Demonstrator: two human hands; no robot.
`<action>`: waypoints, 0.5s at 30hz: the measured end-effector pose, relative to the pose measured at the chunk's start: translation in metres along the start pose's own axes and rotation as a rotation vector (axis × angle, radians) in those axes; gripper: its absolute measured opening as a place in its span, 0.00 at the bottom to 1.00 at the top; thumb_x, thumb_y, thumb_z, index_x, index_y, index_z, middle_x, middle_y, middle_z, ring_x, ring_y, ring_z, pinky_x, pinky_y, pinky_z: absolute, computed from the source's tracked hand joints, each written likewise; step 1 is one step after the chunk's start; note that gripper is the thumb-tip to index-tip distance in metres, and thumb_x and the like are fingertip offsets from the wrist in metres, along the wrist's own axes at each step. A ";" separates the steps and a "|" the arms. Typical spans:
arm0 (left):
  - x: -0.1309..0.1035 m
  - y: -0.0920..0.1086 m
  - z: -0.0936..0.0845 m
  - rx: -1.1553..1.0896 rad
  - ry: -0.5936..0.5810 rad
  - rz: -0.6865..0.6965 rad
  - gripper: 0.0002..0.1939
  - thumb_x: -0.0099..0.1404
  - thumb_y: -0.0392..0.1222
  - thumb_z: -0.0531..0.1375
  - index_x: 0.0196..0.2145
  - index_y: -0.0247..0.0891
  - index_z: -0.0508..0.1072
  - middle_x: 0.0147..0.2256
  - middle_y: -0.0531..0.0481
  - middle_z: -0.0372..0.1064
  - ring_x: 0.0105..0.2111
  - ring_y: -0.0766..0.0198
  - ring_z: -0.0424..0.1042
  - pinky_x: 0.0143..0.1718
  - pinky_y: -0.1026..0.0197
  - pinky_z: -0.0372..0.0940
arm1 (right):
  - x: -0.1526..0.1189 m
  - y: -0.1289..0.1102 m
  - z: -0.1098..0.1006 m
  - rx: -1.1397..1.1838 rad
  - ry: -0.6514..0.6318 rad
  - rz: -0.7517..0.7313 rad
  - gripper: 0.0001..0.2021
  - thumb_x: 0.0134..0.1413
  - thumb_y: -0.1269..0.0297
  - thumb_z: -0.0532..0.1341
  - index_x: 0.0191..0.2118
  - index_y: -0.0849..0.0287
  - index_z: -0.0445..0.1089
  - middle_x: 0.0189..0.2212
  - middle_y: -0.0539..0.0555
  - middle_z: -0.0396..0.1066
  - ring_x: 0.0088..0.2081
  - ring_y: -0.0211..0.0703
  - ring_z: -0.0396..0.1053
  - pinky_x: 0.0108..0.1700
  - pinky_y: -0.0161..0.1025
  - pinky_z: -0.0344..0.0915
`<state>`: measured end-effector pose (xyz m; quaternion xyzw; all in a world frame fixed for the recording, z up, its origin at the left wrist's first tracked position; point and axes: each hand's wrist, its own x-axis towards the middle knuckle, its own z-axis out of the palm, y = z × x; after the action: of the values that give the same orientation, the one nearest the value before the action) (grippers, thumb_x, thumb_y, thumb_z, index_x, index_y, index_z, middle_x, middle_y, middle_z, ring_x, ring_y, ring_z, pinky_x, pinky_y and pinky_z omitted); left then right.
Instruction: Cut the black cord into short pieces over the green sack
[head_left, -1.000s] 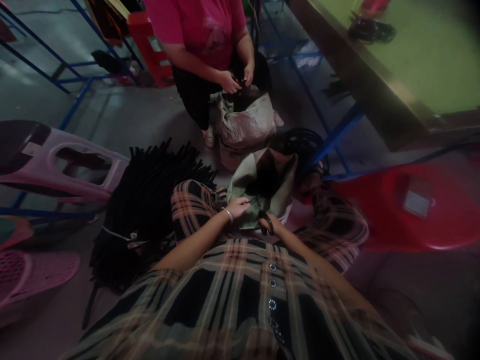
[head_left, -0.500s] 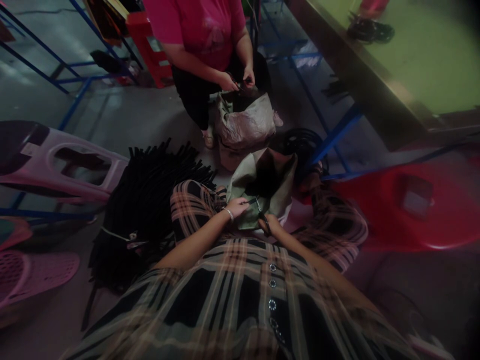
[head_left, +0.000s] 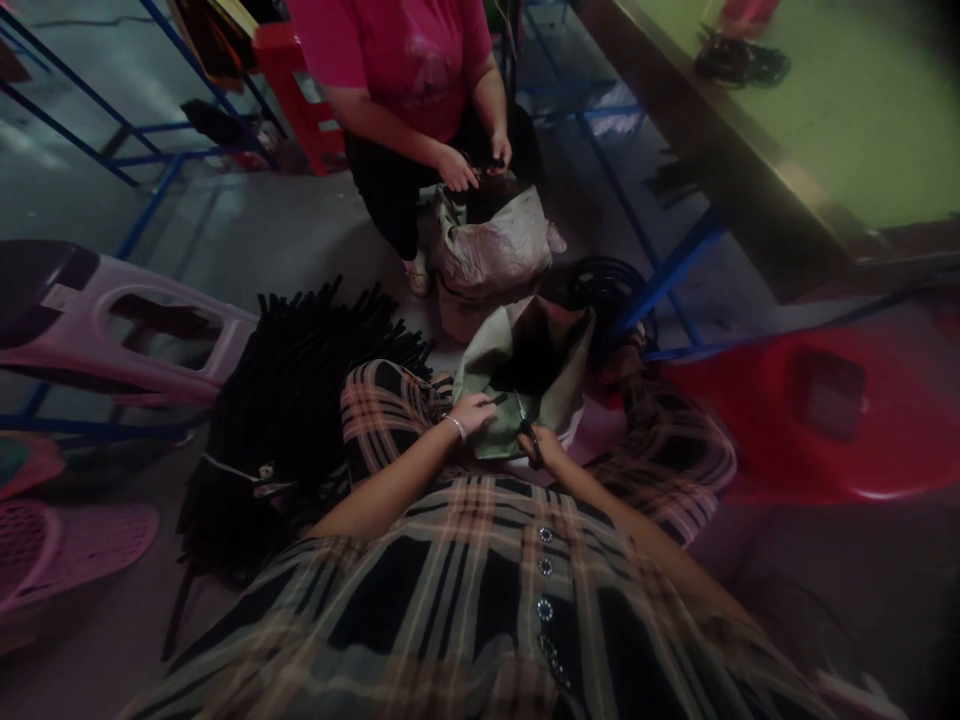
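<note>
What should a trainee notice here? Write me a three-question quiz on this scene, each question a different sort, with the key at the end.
1. Multiple choice: what does the right hand of the camera wearer hold?
A) a hammer
B) black-handled scissors
C) a paintbrush

2. True or false: the tied bundle of black strips lies on the left side of the picture.

3. Fill in the colour: the left hand of the camera wearer holds a short piece that is ____.

Key: 1. B; 2. True; 3. black.
</note>
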<state>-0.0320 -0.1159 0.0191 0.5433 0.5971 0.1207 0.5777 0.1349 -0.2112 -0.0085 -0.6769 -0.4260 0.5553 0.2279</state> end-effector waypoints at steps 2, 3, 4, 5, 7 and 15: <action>-0.003 0.005 -0.001 -0.037 -0.014 -0.017 0.07 0.57 0.38 0.57 0.33 0.32 0.71 0.14 0.59 0.58 0.11 0.74 0.52 0.16 0.69 0.46 | -0.003 -0.004 -0.002 0.030 -0.046 0.010 0.08 0.47 0.66 0.54 0.21 0.60 0.58 0.12 0.45 0.57 0.13 0.33 0.58 0.16 0.29 0.52; -0.005 0.008 -0.001 -0.051 -0.019 -0.023 0.07 0.57 0.38 0.57 0.32 0.32 0.71 0.14 0.59 0.57 0.11 0.75 0.52 0.15 0.69 0.46 | -0.005 -0.007 -0.003 0.022 -0.063 0.005 0.08 0.47 0.66 0.54 0.21 0.60 0.59 0.12 0.46 0.58 0.14 0.33 0.59 0.16 0.29 0.53; -0.006 0.011 -0.002 -0.064 -0.020 -0.028 0.06 0.57 0.38 0.57 0.32 0.33 0.70 0.14 0.59 0.57 0.11 0.75 0.51 0.15 0.69 0.45 | -0.007 -0.010 -0.004 0.006 -0.077 0.000 0.08 0.48 0.66 0.54 0.21 0.60 0.59 0.12 0.46 0.58 0.14 0.34 0.60 0.16 0.28 0.53; -0.008 0.013 -0.002 -0.074 -0.020 -0.033 0.06 0.57 0.37 0.57 0.32 0.33 0.70 0.14 0.59 0.57 0.10 0.75 0.51 0.15 0.69 0.45 | -0.009 -0.012 -0.005 -0.009 -0.085 -0.001 0.09 0.48 0.66 0.54 0.21 0.60 0.59 0.11 0.47 0.59 0.14 0.34 0.60 0.16 0.28 0.53; -0.010 0.016 -0.002 -0.091 -0.014 -0.047 0.05 0.57 0.37 0.57 0.31 0.33 0.70 0.13 0.60 0.57 0.10 0.76 0.51 0.15 0.70 0.44 | -0.011 -0.017 -0.006 -0.020 -0.096 0.004 0.09 0.49 0.66 0.54 0.21 0.61 0.60 0.12 0.48 0.61 0.15 0.34 0.61 0.16 0.28 0.52; -0.010 0.015 -0.004 -0.143 -0.005 -0.050 0.08 0.57 0.40 0.59 0.34 0.34 0.70 0.14 0.60 0.57 0.10 0.76 0.51 0.14 0.70 0.43 | -0.015 -0.026 -0.008 -0.051 -0.167 -0.038 0.10 0.48 0.67 0.53 0.19 0.62 0.63 0.15 0.51 0.65 0.19 0.35 0.63 0.22 0.29 0.57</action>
<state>-0.0302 -0.1160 0.0379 0.4858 0.5988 0.1475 0.6194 0.1333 -0.2086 0.0227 -0.6258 -0.4701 0.5943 0.1849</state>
